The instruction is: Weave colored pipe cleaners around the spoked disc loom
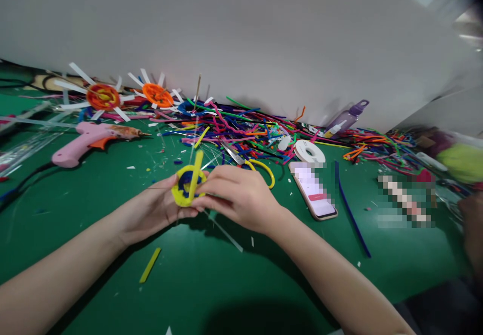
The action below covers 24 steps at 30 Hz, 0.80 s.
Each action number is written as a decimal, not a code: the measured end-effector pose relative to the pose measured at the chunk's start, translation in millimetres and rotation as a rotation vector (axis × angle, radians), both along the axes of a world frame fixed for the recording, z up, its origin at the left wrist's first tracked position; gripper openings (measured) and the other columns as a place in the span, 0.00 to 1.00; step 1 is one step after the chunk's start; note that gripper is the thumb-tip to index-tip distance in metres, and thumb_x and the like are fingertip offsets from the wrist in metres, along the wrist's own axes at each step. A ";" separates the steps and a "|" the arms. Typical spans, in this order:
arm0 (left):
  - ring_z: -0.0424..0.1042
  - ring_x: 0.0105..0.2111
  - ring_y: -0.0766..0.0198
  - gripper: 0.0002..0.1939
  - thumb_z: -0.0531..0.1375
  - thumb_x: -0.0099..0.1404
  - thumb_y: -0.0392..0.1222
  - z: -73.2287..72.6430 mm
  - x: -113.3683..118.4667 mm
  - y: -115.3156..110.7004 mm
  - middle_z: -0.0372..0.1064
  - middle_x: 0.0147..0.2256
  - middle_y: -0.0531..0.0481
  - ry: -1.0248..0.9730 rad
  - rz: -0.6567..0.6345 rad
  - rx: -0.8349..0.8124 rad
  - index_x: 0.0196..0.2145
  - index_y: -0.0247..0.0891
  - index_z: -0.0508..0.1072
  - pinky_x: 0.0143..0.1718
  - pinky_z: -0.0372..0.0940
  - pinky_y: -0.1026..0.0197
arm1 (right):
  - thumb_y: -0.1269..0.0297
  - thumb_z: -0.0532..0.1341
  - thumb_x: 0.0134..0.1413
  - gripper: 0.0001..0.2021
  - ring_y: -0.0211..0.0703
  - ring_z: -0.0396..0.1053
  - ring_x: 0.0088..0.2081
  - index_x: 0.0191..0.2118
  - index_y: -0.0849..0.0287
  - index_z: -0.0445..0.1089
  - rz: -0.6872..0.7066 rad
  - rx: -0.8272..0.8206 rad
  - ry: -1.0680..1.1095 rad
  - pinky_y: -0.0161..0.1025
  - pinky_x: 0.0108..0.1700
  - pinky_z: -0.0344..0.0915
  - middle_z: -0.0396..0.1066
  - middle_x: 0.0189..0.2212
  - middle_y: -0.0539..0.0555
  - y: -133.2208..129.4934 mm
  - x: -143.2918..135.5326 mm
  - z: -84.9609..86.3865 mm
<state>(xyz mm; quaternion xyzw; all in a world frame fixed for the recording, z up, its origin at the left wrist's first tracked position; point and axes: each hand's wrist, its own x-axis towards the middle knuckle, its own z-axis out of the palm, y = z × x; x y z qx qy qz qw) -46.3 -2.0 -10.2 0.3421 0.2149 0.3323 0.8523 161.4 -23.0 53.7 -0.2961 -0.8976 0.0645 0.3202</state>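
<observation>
A round yellow pipe-cleaner piece (181, 201) with a dark blue inside rests in my left hand (153, 214), whose fingers curl under and around it. A flat yellow strip (196, 166) stands up across the front of the round piece. My right hand (245, 199) is closed, its thumb and fingertips pinching the right edge of the piece close to the strip's lower end. Those fingertips partly hide the edge. A clear thin strip (226, 234) sticks out below the hands. Another yellow strip (150, 265) lies on the green table (211, 284) in front.
To the left lies a pink glue gun (81, 141). Two orange discs with white strips (103, 97) stand behind it. Scissors (262, 166), a ribbon spool (309, 153), a phone (317, 194) and a purple bottle (347, 118) are right of a pipe-cleaner heap (241, 123). Another person's hand (473, 224) shows far right.
</observation>
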 end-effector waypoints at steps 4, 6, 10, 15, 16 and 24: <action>0.78 0.35 0.62 0.20 0.68 0.56 0.51 5.1 0.5 6.0 0.80 0.40 0.49 0.007 0.224 -0.037 0.45 0.42 0.77 0.35 0.75 0.61 | 0.60 0.57 0.64 0.10 0.37 0.70 0.32 0.43 0.58 0.73 -0.271 -0.024 0.303 0.34 0.36 0.65 0.75 0.33 0.52 1.0 10.7 10.6; 0.77 0.32 0.63 0.25 0.70 0.54 0.50 7.6 0.1 8.0 0.79 0.41 0.48 -0.008 0.319 -0.044 0.48 0.41 0.76 0.33 0.75 0.62 | 0.64 0.56 0.64 0.08 0.37 0.70 0.31 0.42 0.57 0.72 -0.438 -0.026 0.382 0.35 0.34 0.65 0.75 0.35 0.52 1.5 23.3 10.1; 0.75 0.29 0.66 0.20 0.71 0.53 0.45 5.3 -0.8 12.7 0.78 0.42 0.47 -0.003 0.480 -0.029 0.42 0.36 0.77 0.30 0.74 0.65 | 0.65 0.55 0.62 0.09 0.43 0.71 0.33 0.41 0.58 0.72 -0.715 -0.059 0.280 0.40 0.36 0.67 0.75 0.35 0.54 5.1 55.2 -15.9; 0.76 0.31 0.64 0.13 0.70 0.55 0.41 -0.2 0.9 16.9 0.78 0.38 0.47 0.048 0.589 0.028 0.38 0.36 0.77 0.33 0.75 0.62 | 0.62 0.60 0.57 0.18 0.59 0.67 0.50 0.52 0.64 0.68 -0.823 -0.100 -0.175 0.54 0.51 0.64 0.71 0.48 0.65 9.9 74.7 -54.2; 0.76 0.31 0.63 0.14 0.70 0.55 0.40 0.3 2.0 16.8 0.78 0.38 0.48 0.049 0.600 0.051 0.40 0.36 0.77 0.33 0.75 0.62 | 0.60 0.60 0.57 0.20 0.60 0.66 0.50 0.53 0.64 0.67 -0.827 -0.098 -0.205 0.55 0.52 0.63 0.70 0.48 0.65 10.1 74.4 -56.5; 0.74 0.38 0.61 0.19 0.67 0.58 0.36 3.0 6.7 12.5 0.74 0.48 0.46 0.109 0.603 0.119 0.48 0.41 0.75 0.33 0.75 0.63 | 0.60 0.60 0.56 0.18 0.56 0.72 0.42 0.49 0.66 0.69 -0.876 -0.271 -0.389 0.47 0.43 0.67 0.73 0.41 0.63 3.5 53.4 -45.4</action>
